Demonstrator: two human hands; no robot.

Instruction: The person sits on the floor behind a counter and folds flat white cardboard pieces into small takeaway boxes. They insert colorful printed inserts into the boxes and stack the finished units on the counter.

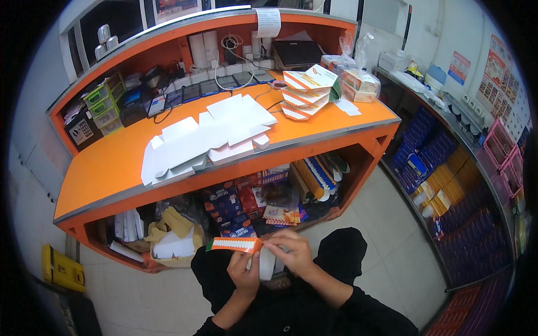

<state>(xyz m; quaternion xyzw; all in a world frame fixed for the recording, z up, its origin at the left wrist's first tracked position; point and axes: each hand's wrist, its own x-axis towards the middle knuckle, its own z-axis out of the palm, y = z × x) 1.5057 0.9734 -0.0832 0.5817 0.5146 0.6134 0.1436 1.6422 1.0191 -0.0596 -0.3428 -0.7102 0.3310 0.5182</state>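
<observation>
Above my lap is a partly folded cardboard food box (pixel 234 245), orange with a white zigzag band, a green end on the left and a white inside below. My left hand (pixel 245 273) grips it from underneath, fingers wrapped on its white wall. At the right end, the fingers of my right hand (pixel 291 253) are pinched on the orange corner. Flat white box blanks (pixel 207 134) lie piled on the orange counter (pixel 101 173) in front of me. Farther right on it, several folded orange-and-white boxes (pixel 308 84) are stacked in one another, openings not visible.
Below the counter are shelves with blue packets (pixel 224 204) and a yellow sack (pixel 176 238) of white card. Phones and tablets (pixel 210 86) line the counter's back. A yellow bin (pixel 63 267) stands at left; a steel-topped shelf unit (pixel 443 112) with stacked cartons runs along the right.
</observation>
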